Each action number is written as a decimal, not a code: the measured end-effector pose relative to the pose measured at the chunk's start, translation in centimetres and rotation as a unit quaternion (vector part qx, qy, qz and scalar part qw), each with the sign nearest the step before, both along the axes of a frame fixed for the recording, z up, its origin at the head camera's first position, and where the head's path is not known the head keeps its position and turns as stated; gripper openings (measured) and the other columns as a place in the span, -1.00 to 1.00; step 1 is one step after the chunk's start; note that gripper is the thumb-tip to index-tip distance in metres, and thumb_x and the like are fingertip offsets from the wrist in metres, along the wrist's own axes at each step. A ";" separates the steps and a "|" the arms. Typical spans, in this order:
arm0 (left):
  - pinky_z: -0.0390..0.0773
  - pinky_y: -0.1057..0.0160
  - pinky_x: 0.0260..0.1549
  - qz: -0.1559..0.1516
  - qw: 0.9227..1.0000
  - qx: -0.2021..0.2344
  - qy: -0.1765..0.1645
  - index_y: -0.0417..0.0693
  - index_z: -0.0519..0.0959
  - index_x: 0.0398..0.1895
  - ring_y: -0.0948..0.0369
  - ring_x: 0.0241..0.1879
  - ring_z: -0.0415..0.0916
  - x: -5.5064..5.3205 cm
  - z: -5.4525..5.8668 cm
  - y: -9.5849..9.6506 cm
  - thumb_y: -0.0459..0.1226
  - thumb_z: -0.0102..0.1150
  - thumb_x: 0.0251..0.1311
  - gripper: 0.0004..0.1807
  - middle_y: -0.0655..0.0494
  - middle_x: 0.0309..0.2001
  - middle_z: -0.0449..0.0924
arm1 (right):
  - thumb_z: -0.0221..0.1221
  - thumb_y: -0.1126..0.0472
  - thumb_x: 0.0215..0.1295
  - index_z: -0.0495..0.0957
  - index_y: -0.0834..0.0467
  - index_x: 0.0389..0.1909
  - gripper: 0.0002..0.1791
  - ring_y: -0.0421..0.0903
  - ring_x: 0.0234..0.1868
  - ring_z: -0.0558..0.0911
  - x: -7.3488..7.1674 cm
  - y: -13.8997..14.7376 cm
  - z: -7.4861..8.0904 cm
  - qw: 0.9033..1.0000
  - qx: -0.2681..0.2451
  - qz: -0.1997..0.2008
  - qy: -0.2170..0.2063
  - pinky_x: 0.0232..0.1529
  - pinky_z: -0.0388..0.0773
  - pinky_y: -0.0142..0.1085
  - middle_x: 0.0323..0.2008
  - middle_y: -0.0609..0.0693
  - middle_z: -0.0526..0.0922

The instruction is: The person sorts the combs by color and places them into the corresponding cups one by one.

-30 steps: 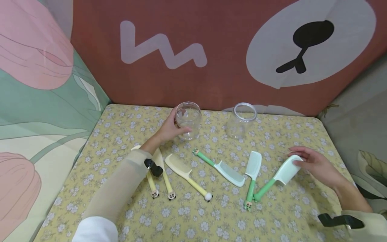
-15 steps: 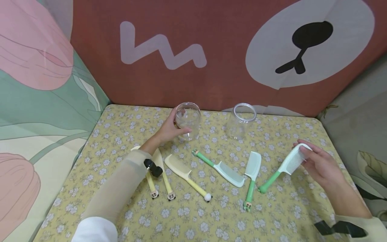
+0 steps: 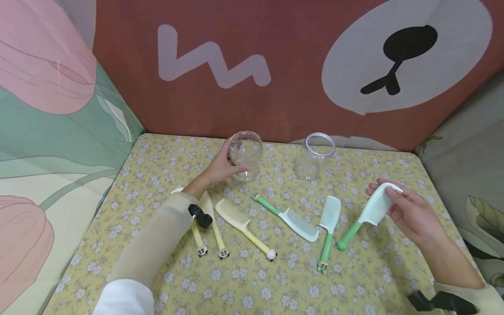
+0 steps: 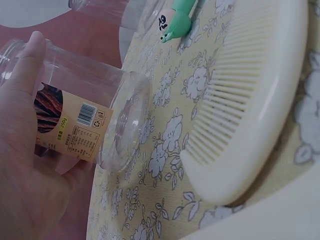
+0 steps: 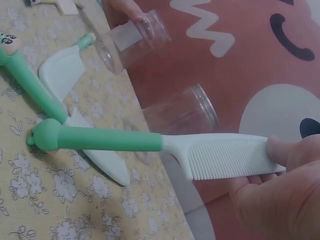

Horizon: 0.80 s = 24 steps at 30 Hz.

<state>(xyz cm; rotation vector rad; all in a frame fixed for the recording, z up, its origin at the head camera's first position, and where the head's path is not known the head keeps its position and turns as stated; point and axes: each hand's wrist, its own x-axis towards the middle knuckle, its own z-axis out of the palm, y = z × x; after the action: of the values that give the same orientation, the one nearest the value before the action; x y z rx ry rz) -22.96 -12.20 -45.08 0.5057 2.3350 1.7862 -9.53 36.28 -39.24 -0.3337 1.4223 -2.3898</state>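
Observation:
My left hand [image 3: 219,169] is curled round a clear plastic jar [image 3: 252,151] at the back middle of the table. A label [image 4: 80,122] with a barcode shows on that jar in the left wrist view. At the right, my right hand [image 3: 417,214] pinches the toothed end of a pale green comb [image 3: 374,210] between thumb and fingers. Its green handle [image 5: 110,138] slants down to the left, its round end over the cloth; whether it touches, I cannot tell. A second clear jar [image 3: 311,164] stands open to the right of the held one.
Two more green-handled combs [image 3: 299,225] [image 3: 330,214] lie between the hands. Several yellow combs [image 3: 232,215] lie at the left, partly under my left forearm. A flowered cloth [image 3: 291,284] covers the table, and a reddish printed backdrop [image 3: 283,109] rises behind the jars.
My right hand has moved slightly up the table with the comb, and the comb's handle end has come away from the neighbouring green comb. The left hand and its jar have stayed in place.

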 end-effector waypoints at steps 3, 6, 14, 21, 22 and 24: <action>0.42 -0.08 0.30 0.000 1.000 0.000 -0.005 0.19 -0.12 0.65 -0.07 0.43 0.26 0.0 0.1 0.1 -0.32 0.48 0.18 0.14 -0.06 0.54 0.12 | -0.32 0.40 0.65 0.50 0.28 0.29 -0.54 -0.06 0.20 0.64 -0.1 -0.1 0.4 1.000 -0.003 -0.016 -0.003 0.15 0.58 -0.29 0.17 0.11 0.65; 0.39 -0.10 0.32 0.001 1.000 0.004 -0.003 0.18 -0.12 0.65 -0.09 0.46 0.22 0.0 0.1 0.1 -0.33 0.47 0.18 0.14 -0.07 0.54 0.11 | -0.31 0.39 0.65 0.50 0.30 0.28 -0.55 -0.03 0.18 0.66 -0.5 0.0 1.1 1.000 -0.017 -0.025 -0.001 0.15 0.58 -0.30 0.16 0.13 0.66; 0.37 -0.18 0.31 -0.005 1.000 0.001 -0.007 0.06 -0.13 0.65 -0.14 0.44 0.22 0.9 1.7 0.1 -0.35 0.47 0.18 0.14 -0.18 0.54 0.09 | -0.28 0.38 0.65 0.47 0.34 0.29 -0.57 0.03 0.15 0.67 -2.1 0.0 3.3 0.999 -0.029 -0.042 0.008 0.16 0.58 -0.26 0.15 0.17 0.63; 0.35 -0.24 0.30 -0.012 1.000 0.003 -0.012 -0.06 -0.15 0.65 -0.20 0.44 0.21 1.5 3.0 0.2 -0.41 0.44 0.19 0.13 -0.27 0.53 0.07 | -0.14 0.34 0.62 0.54 0.34 0.22 -0.63 -0.02 0.11 0.69 -3.8 -0.9 5.3 0.996 0.019 -0.087 -0.003 0.09 0.62 -0.29 0.13 0.13 0.65; 0.35 -0.23 0.31 -0.012 1.000 0.002 -0.012 -0.05 -0.15 0.65 -0.20 0.44 0.21 1.5 3.0 0.2 -0.40 0.44 0.19 0.13 -0.27 0.53 0.07 | -0.12 0.34 0.61 0.55 0.32 0.21 -0.64 -0.03 0.11 0.69 -4.1 -1.1 5.6 0.996 0.025 -0.091 -0.006 0.08 0.62 -0.30 0.14 0.12 0.66; 0.37 -0.21 0.30 -0.012 1.000 0.000 -0.012 -0.05 -0.15 0.65 -0.20 0.44 0.22 1.6 3.1 0.2 -0.39 0.44 0.19 0.13 -0.27 0.54 0.06 | -0.07 0.32 0.59 0.57 0.31 0.20 -0.66 -0.03 0.10 0.70 -4.7 -1.5 6.4 0.995 0.034 -0.098 -0.010 0.06 0.63 -0.30 0.13 0.11 0.67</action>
<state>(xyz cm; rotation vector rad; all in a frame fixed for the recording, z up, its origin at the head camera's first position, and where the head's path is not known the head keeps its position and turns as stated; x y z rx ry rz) -21.40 -11.99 -41.97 0.5066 2.3039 1.7729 -14.21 34.75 -32.89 -0.1587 1.5892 -2.4827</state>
